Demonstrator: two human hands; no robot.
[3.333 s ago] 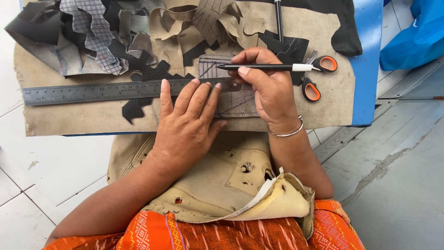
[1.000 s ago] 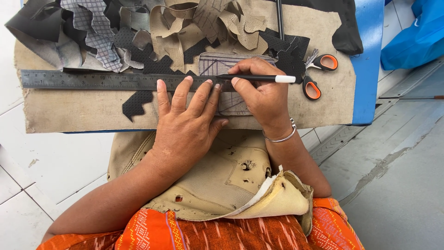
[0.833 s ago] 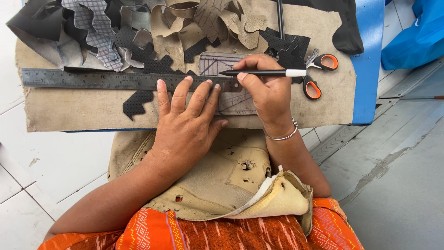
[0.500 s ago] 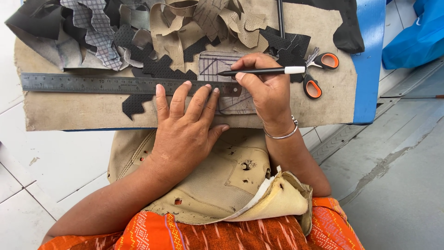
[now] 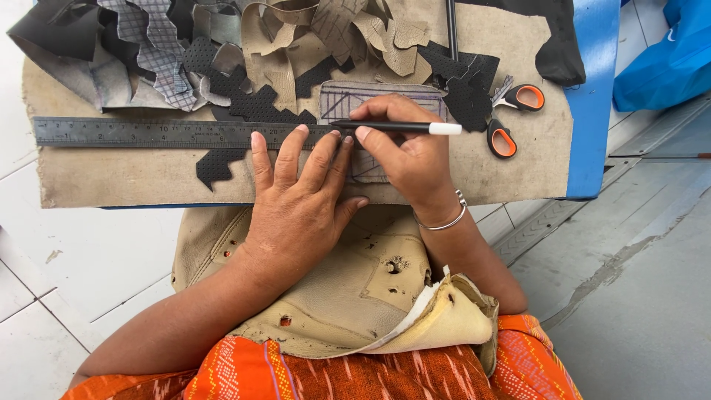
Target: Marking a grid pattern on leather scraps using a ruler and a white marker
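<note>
A: Which way is the pen [image 5: 396, 127] pointing?

B: Its long axis is running left to right across the board [image 5: 111, 178]. The dark tip is pointing left, and the white end is sticking out to the right of the hand.

A: And the ruler [image 5: 170, 133]?

B: It is lying along the same left-right line, its far-left end reaching almost to the board's left edge and its right end passing under the fingers.

A: Where are they sitting relative to the hands?

B: The right hand [image 5: 407, 159] is pinching the pen between thumb and fingers, the tip resting on the grey piece [image 5: 385, 100] just beyond the ruler's far edge. The left hand [image 5: 300, 204] is lying flat with fingers spread, the fingertips pressing down on the ruler's right part. The two hands are touching side by side.

A: How many of each are showing?

B: One pen, one ruler, one pair of orange-handled scissors [image 5: 511, 118] lying to the right of the pen's white end, and one bangle [image 5: 444, 218] on the right wrist. The scraps [image 5: 244, 59] piling along the far side are too many and too overlapped to count.
</note>
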